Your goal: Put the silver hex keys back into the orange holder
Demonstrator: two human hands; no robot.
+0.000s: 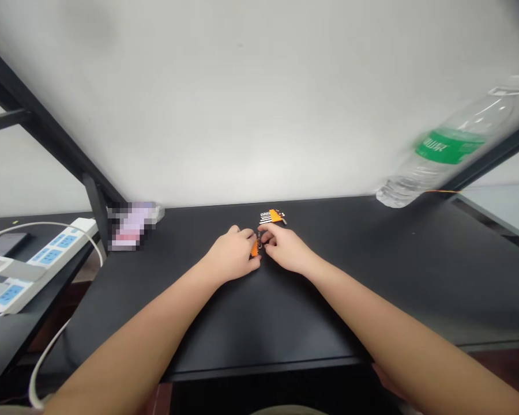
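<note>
Near the middle of the black table (285,323), my left hand (233,253) is closed on a small orange piece (255,248), which shows between its thumb and fingers. My right hand (283,246) is just to the right, its fingers curled beside small dark metal bits at the edge of the orange piece. Whether its fingertips grip any of them is too small to tell. Behind my hands lies an orange holder (275,215) with several thin silver pieces sticking out to the left.
A large clear bottle (450,146) with a green label stands at the back right by the wall. A blurred-out pinkish item (132,227) is at the back left. Farther left are a white power strip (47,259), a cable and a black metal frame (56,127).
</note>
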